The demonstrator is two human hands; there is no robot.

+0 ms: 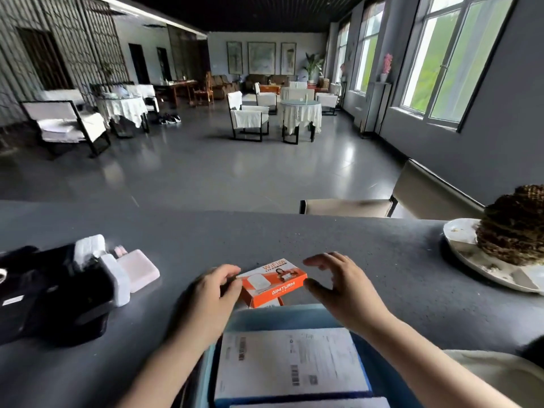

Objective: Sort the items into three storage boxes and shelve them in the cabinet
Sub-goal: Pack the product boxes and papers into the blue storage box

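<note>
grey counter (323, 245): left hand (212, 293) pinches orange box (272, 282) at nine o'clock; right hand (338, 282) spread, empty; one-sided hold may drop it.

Looked down on a dark grey speckled table (338, 240), its far edge running across mid-frame. At the left end lay a black bag (50, 293), with white and pale pink padded packets (137, 270) propped against it and resting on the tabletop. Near the middle sat an orange WiFi device box (273, 282), just beyond a blue storage box (282, 316) at the near edge; could not tell whether the orange box rested flat on the tabletop or was lifted. At the right end stood a white plate (477, 267) bearing a dark brown layered mound (512, 228), crumbs scattered on its rim.
</note>
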